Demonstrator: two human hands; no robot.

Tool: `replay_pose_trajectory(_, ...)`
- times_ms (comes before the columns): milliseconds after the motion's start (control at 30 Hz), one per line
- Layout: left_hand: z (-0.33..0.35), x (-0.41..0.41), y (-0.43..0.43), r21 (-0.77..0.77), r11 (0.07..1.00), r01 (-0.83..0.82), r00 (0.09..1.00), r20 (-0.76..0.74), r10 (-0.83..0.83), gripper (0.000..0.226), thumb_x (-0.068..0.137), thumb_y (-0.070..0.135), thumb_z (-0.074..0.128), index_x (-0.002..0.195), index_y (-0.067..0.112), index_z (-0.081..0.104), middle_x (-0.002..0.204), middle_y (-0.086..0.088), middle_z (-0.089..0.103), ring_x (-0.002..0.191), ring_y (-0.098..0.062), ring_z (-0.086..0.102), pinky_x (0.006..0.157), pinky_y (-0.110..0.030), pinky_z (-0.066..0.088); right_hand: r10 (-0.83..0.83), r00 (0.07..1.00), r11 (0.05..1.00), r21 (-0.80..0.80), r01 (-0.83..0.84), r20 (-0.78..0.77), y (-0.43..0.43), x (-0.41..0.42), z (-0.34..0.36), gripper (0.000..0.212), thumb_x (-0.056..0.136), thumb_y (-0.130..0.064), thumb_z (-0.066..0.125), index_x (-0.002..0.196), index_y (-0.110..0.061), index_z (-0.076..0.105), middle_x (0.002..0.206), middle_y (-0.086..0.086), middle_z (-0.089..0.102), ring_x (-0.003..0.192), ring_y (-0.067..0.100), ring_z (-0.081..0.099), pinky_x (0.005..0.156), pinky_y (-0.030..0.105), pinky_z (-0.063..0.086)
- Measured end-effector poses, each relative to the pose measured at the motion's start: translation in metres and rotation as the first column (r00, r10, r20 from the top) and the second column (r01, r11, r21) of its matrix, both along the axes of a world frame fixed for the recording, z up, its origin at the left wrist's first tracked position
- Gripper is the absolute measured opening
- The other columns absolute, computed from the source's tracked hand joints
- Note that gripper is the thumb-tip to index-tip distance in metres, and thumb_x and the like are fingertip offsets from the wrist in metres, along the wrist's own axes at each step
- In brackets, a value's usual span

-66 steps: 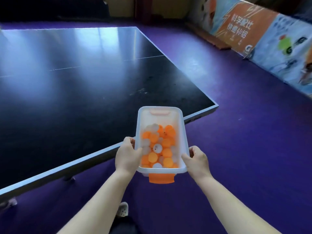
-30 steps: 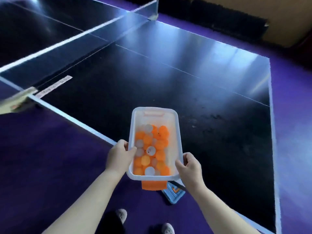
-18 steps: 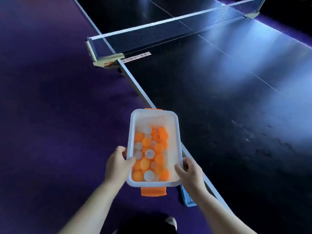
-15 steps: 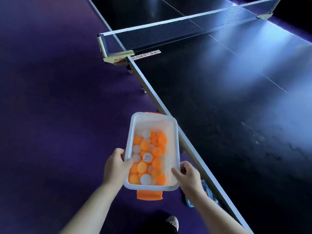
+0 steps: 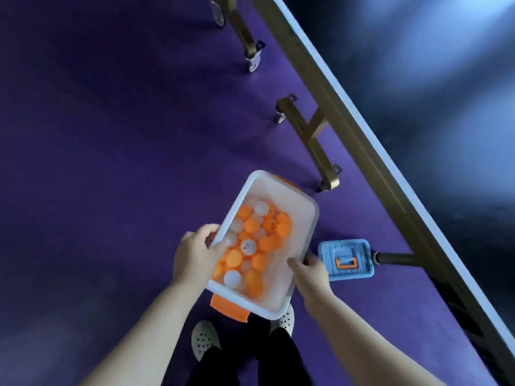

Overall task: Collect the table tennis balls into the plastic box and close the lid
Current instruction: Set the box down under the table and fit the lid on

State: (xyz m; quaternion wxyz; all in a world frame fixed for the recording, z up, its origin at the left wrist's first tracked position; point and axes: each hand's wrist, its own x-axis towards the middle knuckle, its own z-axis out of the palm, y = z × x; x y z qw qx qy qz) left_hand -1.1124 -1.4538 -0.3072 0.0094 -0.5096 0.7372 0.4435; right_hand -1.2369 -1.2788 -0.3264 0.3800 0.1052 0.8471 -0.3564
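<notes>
I hold a clear plastic box (image 5: 296,218) with orange end latches above the purple floor. It is open-topped and holds several orange and white table tennis balls (image 5: 252,240). My left hand (image 5: 195,254) grips its left long rim, thumb inside. My right hand (image 5: 310,271) grips the right long rim near the close end. The blue lid (image 5: 345,260) with an orange handle lies flat on the floor, just right of my right hand.
The dark table tennis table (image 5: 446,107) runs diagonally along the right, its white edge and gold frame above the floor. Gold legs with castors (image 5: 326,185) stand beyond the box. A black tube (image 5: 395,259) lies beside the lid. My shoes (image 5: 204,339) are below the box.
My view has swung from the table top and net down to the floor beside the table. The box stays in both hands and is now turned diagonally; the blue lid is in full sight.
</notes>
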Motion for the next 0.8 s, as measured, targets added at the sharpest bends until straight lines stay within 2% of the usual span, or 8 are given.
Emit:
replay_pose_trajectory(133,-0.1,-0.003,0.009,0.011,0.999,-0.033,0.999,0.002,0.033,0.047,0.074,0.026,0.075,0.118,0.018,0.059,0.103,-0.005,0.061,0.103,-0.026,0.054,0.081,-0.038,0.047,0.023,1.0,0.993,0.117,-0.021,-0.012,0.0,0.001,-0.097,0.01,0.084,-0.018,0.059,0.077,-0.011,0.056,0.077,0.006,0.058,0.078,0.028,0.058,0.065,0.03,0.039)
replay_pose_trajectory(233,-0.178,-0.002,0.02,-0.046,0.994,-0.096,0.993,0.061,0.098,0.048,0.073,0.021,0.075,0.114,0.006,0.055,0.106,-0.013,0.062,0.102,-0.035,0.054,0.085,-0.044,0.046,-0.04,0.999,0.991,0.126,0.044,-0.032,0.0,0.006,-0.172,0.013,0.08,-0.02,0.064,0.079,-0.007,0.06,0.073,0.007,0.06,0.071,0.025,0.056,0.06,0.029,0.039)
replay_pose_trajectory(300,-0.227,-0.004,0.03,-0.007,0.981,-0.195,0.979,0.067,0.195,0.045,0.071,0.02,0.075,0.107,0.006,0.052,0.102,-0.013,0.06,0.098,-0.035,0.054,0.082,-0.041,0.045,-0.145,0.989,0.981,0.13,0.145,-0.011,0.0,0.007,-0.216,0.013,0.079,-0.019,0.065,0.075,-0.008,0.06,0.071,0.007,0.061,0.063,0.024,0.055,0.052,0.026,0.039)
replay_pose_trajectory(367,-0.28,-0.012,0.042,0.06,0.966,-0.253,0.966,0.062,0.249,0.044,0.075,0.023,0.073,0.106,0.005,0.049,0.103,-0.014,0.059,0.097,-0.034,0.055,0.075,-0.038,0.043,-0.235,0.972,0.964,0.133,0.232,0.007,0.001,0.001,-0.268,0.013,0.08,-0.018,0.066,0.082,-0.006,0.062,0.07,0.004,0.061,0.062,0.019,0.055,0.051,0.024,0.04)
replay_pose_trajectory(433,-0.331,-0.025,0.051,0.108,0.965,-0.238,0.971,0.065,0.232,0.043,0.08,0.026,0.069,0.111,0.007,0.047,0.107,-0.013,0.06,0.098,-0.033,0.057,0.071,-0.035,0.041,-0.281,0.96,0.952,0.13,0.277,0.012,0.004,-0.009,-0.317,0.016,0.08,-0.019,0.067,0.086,-0.005,0.063,0.073,0.004,0.062,0.067,0.021,0.059,0.059,0.026,0.044)
replay_pose_trajectory(533,-0.398,-0.045,0.059,0.088,0.981,-0.171,0.985,0.052,0.167,0.04,0.083,0.026,0.066,0.114,0.008,0.047,0.109,-0.012,0.062,0.1,-0.034,0.058,0.072,-0.035,0.042,-0.274,0.962,0.954,0.123,0.273,-0.01,0.011,-0.023,-0.388,0.018,0.079,-0.021,0.068,0.088,-0.006,0.064,0.079,0.008,0.068,0.071,0.024,0.063,0.064,0.031,0.051)
replay_pose_trajectory(667,-0.473,-0.066,0.063,-0.018,0.995,-0.097,0.995,-0.012,0.097,0.043,0.081,0.022,0.068,0.116,0.005,0.05,0.114,-0.013,0.061,0.103,-0.035,0.055,0.081,-0.04,0.045,-0.281,0.96,0.956,0.079,0.281,-0.019,0.017,-0.042,-0.465,0.019,0.079,-0.023,0.07,0.087,-0.006,0.064,0.078,0.008,0.068,0.074,0.027,0.066,0.069,0.035,0.056)
replay_pose_trajectory(800,-0.518,-0.08,0.069,-0.125,0.99,-0.058,0.994,-0.104,0.045,0.036,0.081,0.02,0.067,0.11,0.005,0.053,0.106,-0.012,0.065,0.094,-0.035,0.058,0.075,-0.036,0.043,-0.249,0.962,0.968,0.014,0.252,-0.108,0.029,-0.052,-0.51,0.022,0.078,-0.024,0.07,0.082,-0.003,0.063,0.071,0.008,0.067,0.071,0.027,0.066,0.069,0.04,0.059)
